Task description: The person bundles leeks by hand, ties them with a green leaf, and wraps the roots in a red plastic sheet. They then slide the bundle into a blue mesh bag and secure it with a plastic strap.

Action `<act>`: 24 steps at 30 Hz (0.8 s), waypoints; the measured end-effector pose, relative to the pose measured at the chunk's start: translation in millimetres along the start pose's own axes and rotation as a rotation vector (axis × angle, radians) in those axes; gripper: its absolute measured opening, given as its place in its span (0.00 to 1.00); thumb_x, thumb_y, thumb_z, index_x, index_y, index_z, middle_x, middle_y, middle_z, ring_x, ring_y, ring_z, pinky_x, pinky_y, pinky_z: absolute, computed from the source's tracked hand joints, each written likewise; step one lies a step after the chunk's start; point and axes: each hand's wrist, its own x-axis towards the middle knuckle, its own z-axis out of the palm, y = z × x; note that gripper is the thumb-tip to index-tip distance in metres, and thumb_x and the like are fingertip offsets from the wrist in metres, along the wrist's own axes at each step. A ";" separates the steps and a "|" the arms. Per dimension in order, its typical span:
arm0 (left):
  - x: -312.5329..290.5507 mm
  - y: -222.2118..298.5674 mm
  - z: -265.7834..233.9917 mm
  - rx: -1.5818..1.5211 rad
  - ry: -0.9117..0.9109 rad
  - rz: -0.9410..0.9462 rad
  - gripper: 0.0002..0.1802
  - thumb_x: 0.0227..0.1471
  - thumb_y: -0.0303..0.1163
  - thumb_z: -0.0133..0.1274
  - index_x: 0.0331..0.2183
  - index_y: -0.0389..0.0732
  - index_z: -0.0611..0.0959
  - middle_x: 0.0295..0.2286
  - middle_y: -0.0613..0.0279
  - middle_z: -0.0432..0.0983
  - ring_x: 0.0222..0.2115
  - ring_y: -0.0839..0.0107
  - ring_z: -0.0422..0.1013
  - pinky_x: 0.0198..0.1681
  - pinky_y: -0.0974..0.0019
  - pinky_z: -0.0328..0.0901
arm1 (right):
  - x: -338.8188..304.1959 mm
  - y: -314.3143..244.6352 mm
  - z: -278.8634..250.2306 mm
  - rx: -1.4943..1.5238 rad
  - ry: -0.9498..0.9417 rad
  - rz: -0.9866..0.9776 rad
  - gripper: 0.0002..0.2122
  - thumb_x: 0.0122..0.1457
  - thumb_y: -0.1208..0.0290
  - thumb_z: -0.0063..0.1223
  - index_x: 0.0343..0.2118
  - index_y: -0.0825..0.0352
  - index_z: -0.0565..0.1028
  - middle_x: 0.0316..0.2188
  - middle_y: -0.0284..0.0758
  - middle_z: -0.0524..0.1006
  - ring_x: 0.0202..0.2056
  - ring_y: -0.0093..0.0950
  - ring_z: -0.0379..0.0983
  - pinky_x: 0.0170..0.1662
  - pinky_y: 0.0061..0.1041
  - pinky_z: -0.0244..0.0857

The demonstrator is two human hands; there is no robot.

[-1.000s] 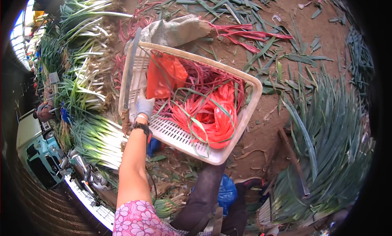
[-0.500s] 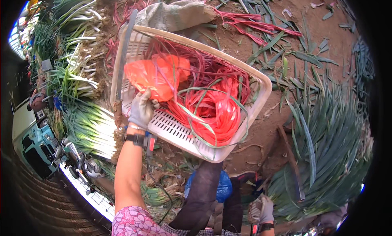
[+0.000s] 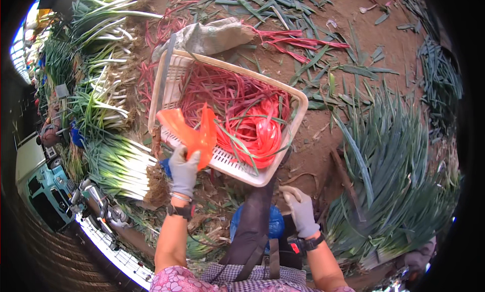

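Note:
My left hand (image 3: 184,169), in a pale work glove, grips a crumpled orange plastic bag (image 3: 194,135) and holds it up over the near left part of a white plastic crate (image 3: 237,172). Inside the crate lie tangled dark red plastic ties (image 3: 217,82) and a looped bundle of bright red plastic strips (image 3: 268,143), with green leaf strands across it. My right hand (image 3: 302,211), also gloved, is lifted just off the crate's near right corner. Its fingers are loosely bent and apart, with nothing seen in them.
Rows of leeks (image 3: 121,165) lie on the left, roots inward. A large leek heap (image 3: 394,160) is on the right, beside a long narrow tool (image 3: 348,183). A pale sack (image 3: 212,35) with red ties lies beyond the crate. A blue plastic bag (image 3: 273,221) sits near my leg.
My left hand has drawn the orange bag nearer, off the red ties, and it now hangs narrower. My right hand has risen from the lower edge toward the crate.

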 end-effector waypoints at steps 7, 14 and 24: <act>-71.8 56.6 95.7 0.164 -0.695 0.356 0.16 0.42 0.24 0.58 0.37 0.35 0.76 0.41 0.51 0.73 0.46 0.61 0.69 0.45 0.63 0.65 | 75.0 5.2 44.1 0.490 0.082 -0.006 0.15 0.55 0.73 0.55 0.45 0.74 0.73 0.36 0.34 0.77 0.37 0.22 0.72 0.43 0.22 0.66; -59.7 61.4 115.0 -0.241 -0.622 -0.297 0.20 0.50 0.26 0.55 0.46 0.33 0.73 0.39 0.61 0.72 0.32 0.80 0.68 0.31 0.77 0.65 | 76.3 15.0 14.5 0.495 0.175 0.115 0.15 0.57 0.65 0.58 0.38 0.74 0.76 0.33 0.33 0.77 0.32 0.20 0.72 0.38 0.22 0.67; -50.1 33.8 117.6 -0.183 -0.482 -0.308 0.02 0.52 0.25 0.53 0.29 0.36 0.78 0.21 0.73 0.69 0.20 0.86 0.61 0.22 0.79 0.58 | 76.8 14.0 -4.2 0.292 0.159 0.119 0.12 0.57 0.69 0.52 0.41 0.71 0.75 0.29 0.31 0.77 0.26 0.18 0.72 0.26 0.17 0.64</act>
